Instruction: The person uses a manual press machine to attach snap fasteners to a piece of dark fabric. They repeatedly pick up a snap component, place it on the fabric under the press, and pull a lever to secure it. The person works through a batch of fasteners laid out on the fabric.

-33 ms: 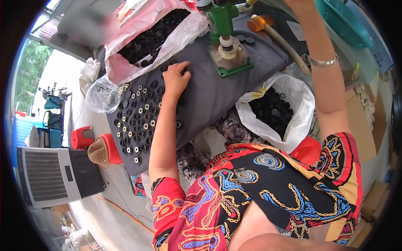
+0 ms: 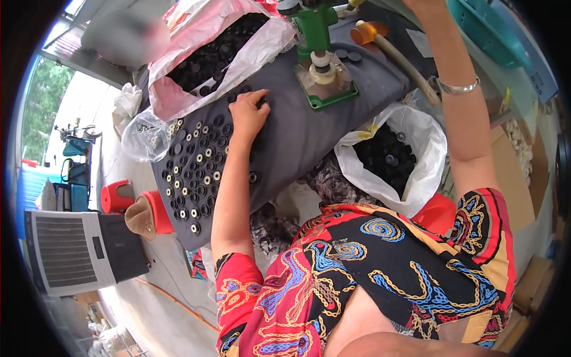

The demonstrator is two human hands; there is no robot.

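Note:
My left hand (image 2: 247, 118) is over the grey-covered table, beside the rows of black round caps (image 2: 205, 143). Its fingers are bent in with the tips together. A dark spot shows between them, too small to name. Several of the caps hold pale rings. My right arm reaches up past a wooden-handled mallet (image 2: 395, 56), and the right hand (image 2: 423, 5) is cut by the top edge, its fingers out of sight. Between the two arms stands a green hand press (image 2: 313, 30), with a white round fitting (image 2: 322, 66) above its green-edged base.
A pink-white sack (image 2: 163, 89) of black parts lies at the table's far left. A white bag (image 2: 431, 149) with black caps stands by the near right edge. Clear bag (image 2: 146, 135), red stools (image 2: 157, 211) and air cooler (image 2: 71, 250) are left; teal basket (image 2: 491, 33) far right.
My left hand has shifted very slightly to the left. The right arm and the press look the same.

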